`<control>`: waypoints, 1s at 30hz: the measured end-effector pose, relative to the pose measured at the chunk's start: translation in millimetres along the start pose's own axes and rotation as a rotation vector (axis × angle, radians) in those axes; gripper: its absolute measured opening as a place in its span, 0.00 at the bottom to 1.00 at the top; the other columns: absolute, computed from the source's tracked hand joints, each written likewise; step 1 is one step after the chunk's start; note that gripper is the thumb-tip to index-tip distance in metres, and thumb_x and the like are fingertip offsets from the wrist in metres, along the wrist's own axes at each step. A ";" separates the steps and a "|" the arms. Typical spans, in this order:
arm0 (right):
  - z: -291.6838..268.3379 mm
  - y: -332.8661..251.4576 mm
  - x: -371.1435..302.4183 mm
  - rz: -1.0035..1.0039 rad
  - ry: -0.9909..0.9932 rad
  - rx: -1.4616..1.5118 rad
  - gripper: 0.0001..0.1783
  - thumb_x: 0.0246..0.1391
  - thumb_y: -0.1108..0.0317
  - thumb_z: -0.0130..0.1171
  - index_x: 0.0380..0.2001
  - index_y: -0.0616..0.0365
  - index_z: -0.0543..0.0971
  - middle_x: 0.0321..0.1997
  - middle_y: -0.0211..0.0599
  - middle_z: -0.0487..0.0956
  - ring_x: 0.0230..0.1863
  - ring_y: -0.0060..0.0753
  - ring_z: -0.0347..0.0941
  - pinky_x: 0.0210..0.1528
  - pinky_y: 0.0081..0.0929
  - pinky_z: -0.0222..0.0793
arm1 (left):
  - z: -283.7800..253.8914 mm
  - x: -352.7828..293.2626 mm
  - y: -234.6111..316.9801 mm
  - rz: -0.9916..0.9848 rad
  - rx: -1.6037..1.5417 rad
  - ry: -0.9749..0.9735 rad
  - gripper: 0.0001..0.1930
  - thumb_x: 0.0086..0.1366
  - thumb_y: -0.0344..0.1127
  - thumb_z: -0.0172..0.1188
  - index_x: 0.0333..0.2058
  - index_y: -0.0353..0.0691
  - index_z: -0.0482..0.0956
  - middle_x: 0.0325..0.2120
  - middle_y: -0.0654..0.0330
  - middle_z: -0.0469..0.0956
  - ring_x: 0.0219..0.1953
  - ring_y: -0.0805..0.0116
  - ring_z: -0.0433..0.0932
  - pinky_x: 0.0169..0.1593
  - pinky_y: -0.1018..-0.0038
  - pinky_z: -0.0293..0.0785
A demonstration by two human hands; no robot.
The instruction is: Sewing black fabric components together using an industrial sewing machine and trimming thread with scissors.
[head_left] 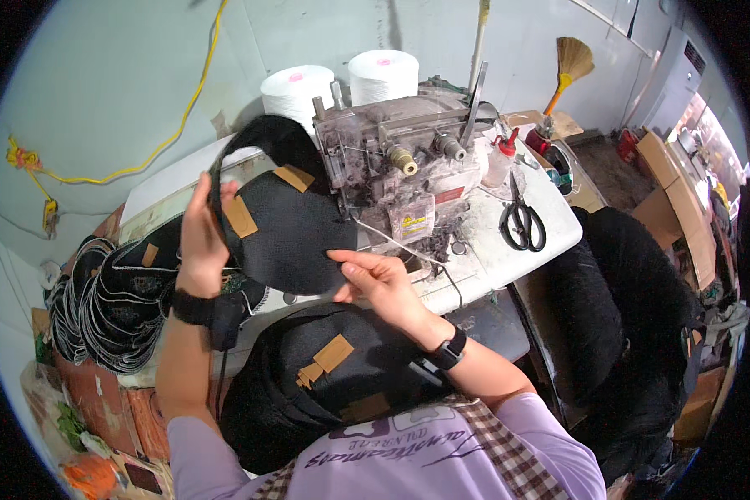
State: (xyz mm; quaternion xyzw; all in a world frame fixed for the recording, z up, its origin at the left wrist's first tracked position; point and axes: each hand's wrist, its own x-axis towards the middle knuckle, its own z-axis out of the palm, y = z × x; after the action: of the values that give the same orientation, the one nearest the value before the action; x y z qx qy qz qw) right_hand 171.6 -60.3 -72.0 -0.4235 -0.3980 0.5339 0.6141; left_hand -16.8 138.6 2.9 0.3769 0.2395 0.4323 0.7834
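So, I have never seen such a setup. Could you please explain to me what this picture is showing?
There is no robot here: these are a person's bare hands. The picture comes from a wide camera worn on the head, looking down, so straight edges bend near the rim.

The left hand holds a black piece with tan patches by its left side. The right hand has fingertips at its lower right edge; whether they pinch it, I cannot tell.

On the white table stands what looks like a sewing machine, with scissors to its right. Two white thread cones stand behind. More black pieces with pale edges are heaped at the left.
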 end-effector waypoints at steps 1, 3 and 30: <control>2.2 -4.4 2.9 0.035 -0.020 0.020 0.17 0.63 0.70 0.48 0.54 0.62 0.72 0.32 0.34 0.80 0.32 0.18 0.77 0.35 0.16 0.72 | -6.7 -4.9 6.5 0.033 0.008 0.076 0.17 0.67 0.46 0.53 0.41 0.35 0.74 0.36 0.58 0.76 0.38 0.67 0.76 0.45 0.70 0.74; 3.1 -3.2 8.6 0.032 0.004 0.087 0.17 0.63 0.71 0.49 0.54 0.62 0.72 0.30 0.33 0.80 0.32 0.18 0.77 0.35 0.16 0.72 | -6.6 -27.3 10.7 0.037 0.035 0.108 0.16 0.66 0.42 0.55 0.43 0.35 0.73 0.38 0.58 0.76 0.41 0.66 0.76 0.48 0.69 0.74; -4.6 -9.9 -35.2 -0.561 0.041 -0.955 0.14 0.48 0.72 0.58 0.41 0.62 0.78 0.25 0.50 0.77 0.27 0.50 0.76 0.28 0.39 0.71 | 66.5 -108.1 -26.7 0.011 1.018 -0.414 0.12 0.61 0.23 0.52 0.44 0.29 0.72 0.44 0.51 0.74 0.45 0.60 0.76 0.50 0.65 0.72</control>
State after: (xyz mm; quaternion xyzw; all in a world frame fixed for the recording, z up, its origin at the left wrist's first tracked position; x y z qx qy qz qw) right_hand 175.0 -96.4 -65.4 -0.5429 -0.6814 0.1020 0.4802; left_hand -12.2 11.3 26.9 0.7868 0.2573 0.1827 0.5305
